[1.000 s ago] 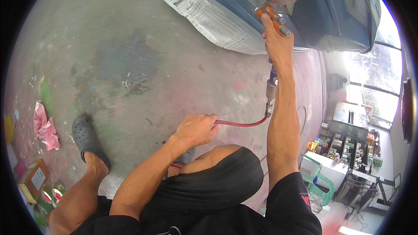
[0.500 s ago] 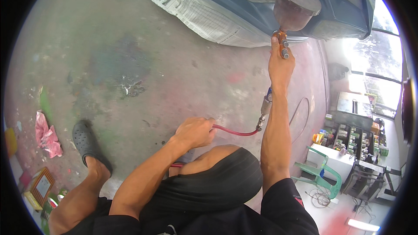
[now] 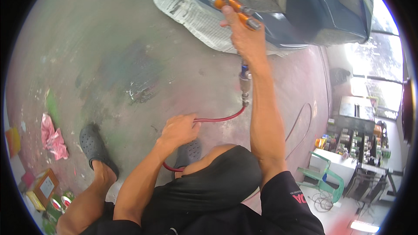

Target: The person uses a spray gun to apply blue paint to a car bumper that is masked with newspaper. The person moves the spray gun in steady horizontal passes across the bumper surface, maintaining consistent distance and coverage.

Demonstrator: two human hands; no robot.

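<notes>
My right hand [image 3: 249,35] is wrapped round an orange spray gun [image 3: 237,6], held up in front of a blue-grey car body panel [image 3: 300,28]. The gun's cup shows only as a blur at the top edge. Below the grip, a metal coupling [image 3: 245,82] joins the gun to a red air hose [image 3: 222,119]. That hose runs to my left hand [image 3: 179,130], whose fingers are closed on it, then passes down beside my leg. Newspaper masking [image 3: 191,17] hangs along the panel's lower edge.
A pink cloth [image 3: 53,137] and a cardboard box [image 3: 43,187] lie on the left. To the right stand a green plastic chair [image 3: 326,178], a white cabinet [image 3: 333,163] and shelves of cans [image 3: 355,141]. A thin cable [image 3: 307,124] loops across the floor.
My right hand has swung the spray gun leftward and up along the panel, tilting it. The left hand has shifted slightly left with the hose still in it.
</notes>
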